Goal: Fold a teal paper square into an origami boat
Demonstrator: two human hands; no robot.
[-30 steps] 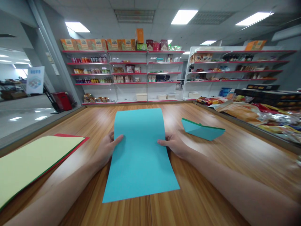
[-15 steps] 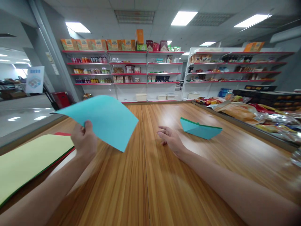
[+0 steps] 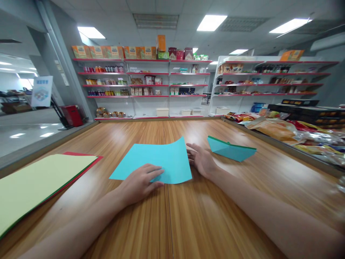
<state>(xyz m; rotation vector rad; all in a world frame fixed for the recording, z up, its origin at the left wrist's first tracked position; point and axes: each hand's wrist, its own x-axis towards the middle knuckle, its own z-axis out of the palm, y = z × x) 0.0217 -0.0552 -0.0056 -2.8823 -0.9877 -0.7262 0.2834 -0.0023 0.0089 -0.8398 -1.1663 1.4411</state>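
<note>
A light-blue sheet of paper (image 3: 153, 158) lies on the wooden table (image 3: 134, 223) in front of me, its right edge curling upward. My left hand (image 3: 144, 180) rests flat on the sheet's near edge, fingers stretched out to the right. Beside the raised right edge stands my right hand (image 3: 202, 160), its fingers apart and close to the paper; whether they touch it I cannot tell. Just beyond my right hand is a folded blue paper piece with a green edge (image 3: 231, 149).
At the left lies a stack of coloured paper (image 3: 40, 176), yellow on top with green and red beneath. Packaged snacks (image 3: 272, 127) and dark boxes (image 3: 302, 113) fill the right side behind the table's raised edge. Stocked shelves (image 3: 148, 84) stand beyond the far edge.
My left hand has brought the blue sheet from the air at the left down onto the table's middle and loosened its grip, now lying flat on it. My right hand stays nearly in place.
</note>
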